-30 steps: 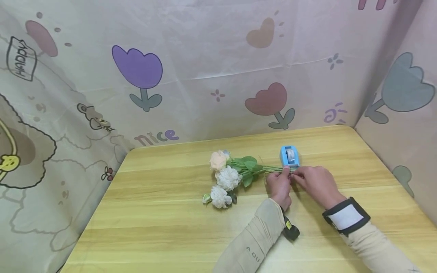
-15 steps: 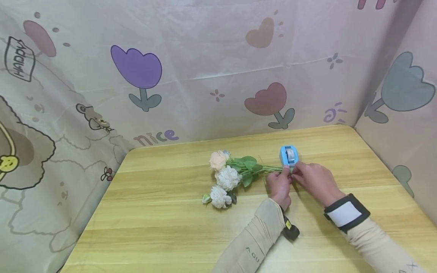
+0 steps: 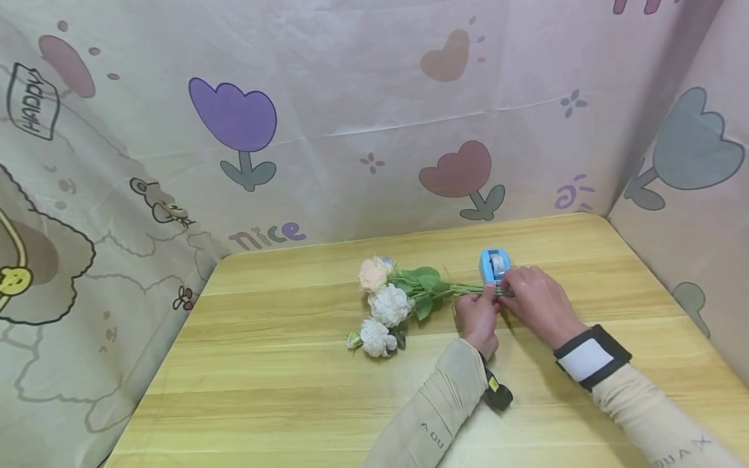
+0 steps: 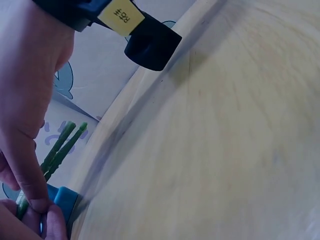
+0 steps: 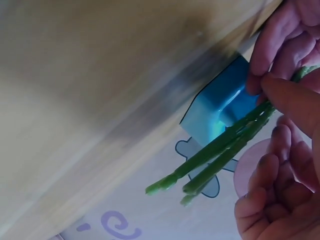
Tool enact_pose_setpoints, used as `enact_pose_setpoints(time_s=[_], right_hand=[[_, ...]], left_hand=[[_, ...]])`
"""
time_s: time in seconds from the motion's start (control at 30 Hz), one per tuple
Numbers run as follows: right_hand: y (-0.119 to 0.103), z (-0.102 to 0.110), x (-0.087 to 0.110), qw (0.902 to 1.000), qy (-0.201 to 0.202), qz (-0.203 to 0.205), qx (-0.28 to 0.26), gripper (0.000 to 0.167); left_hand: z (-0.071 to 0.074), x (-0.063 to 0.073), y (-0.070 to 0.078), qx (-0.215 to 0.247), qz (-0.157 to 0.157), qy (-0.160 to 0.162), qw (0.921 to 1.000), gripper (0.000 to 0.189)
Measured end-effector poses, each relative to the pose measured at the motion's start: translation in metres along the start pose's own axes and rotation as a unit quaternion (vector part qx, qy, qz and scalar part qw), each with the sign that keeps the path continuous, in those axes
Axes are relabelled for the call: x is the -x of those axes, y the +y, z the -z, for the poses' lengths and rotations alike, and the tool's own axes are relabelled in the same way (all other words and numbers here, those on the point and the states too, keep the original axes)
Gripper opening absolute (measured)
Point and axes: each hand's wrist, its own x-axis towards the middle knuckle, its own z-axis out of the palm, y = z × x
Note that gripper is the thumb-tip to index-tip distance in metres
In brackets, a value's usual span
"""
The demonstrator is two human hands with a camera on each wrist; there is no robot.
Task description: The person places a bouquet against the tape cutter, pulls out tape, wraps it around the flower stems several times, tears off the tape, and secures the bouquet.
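A bunch of artificial flowers (image 3: 391, 305), with white and pale peach heads and green leaves, lies on the table with its stems (image 3: 465, 290) toward the right. My left hand (image 3: 478, 323) grips the stems near their lower end. Close beside it, my right hand (image 3: 539, 307) has its thumb and curled fingers around the stems. In the right wrist view the cut stem ends (image 5: 215, 157) stick out past the fingers, with a shiny patch on them that may be clear tape. A blue tape dispenser (image 3: 495, 263) stands just behind the hands.
The wood-grain table (image 3: 263, 390) runs up to a printed cloth backdrop (image 3: 351, 97) at the back and sides. A black wrist camera (image 3: 499, 395) hangs by my left wrist, and a black band with a white patch (image 3: 591, 357) wraps the right.
My right hand has moved slightly up and away from me, over the stems toward the tape dispenser. The left hand, flowers and dispenser have stayed in place.
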Motion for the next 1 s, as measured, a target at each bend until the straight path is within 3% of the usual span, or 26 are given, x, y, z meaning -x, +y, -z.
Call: enact_pose_setpoints(time_s=[0.3, 0.67, 0.87, 1.0], right_hand=[[0.0041, -0.0028, 0.0008, 0.9996, 0.016, 0.017, -0.014, 0.032], [0.0045, -0.006, -0.0018, 0.9985, 0.022, 0.043, -0.026, 0.034], [0.0038, -0.0058, -0.0025, 0.9985, 0.019, 0.04, -0.033, 0.033], [0.0037, -0.0055, -0.0027, 0.9996, 0.006, 0.011, -0.027, 0.029]], left_hand=[[0.003, -0.0008, 0.0054, -0.008, 0.008, -0.03, 0.9995, 0.017], [0.0016, 0.0025, 0.0072, 0.013, 0.008, -0.032, 0.9994, 0.017], [0.0027, 0.0022, 0.0069, 0.01, 0.009, -0.037, 0.9992, 0.017], [0.0039, -0.0001, 0.0049, 0.009, 0.007, -0.039, 0.9992, 0.016]])
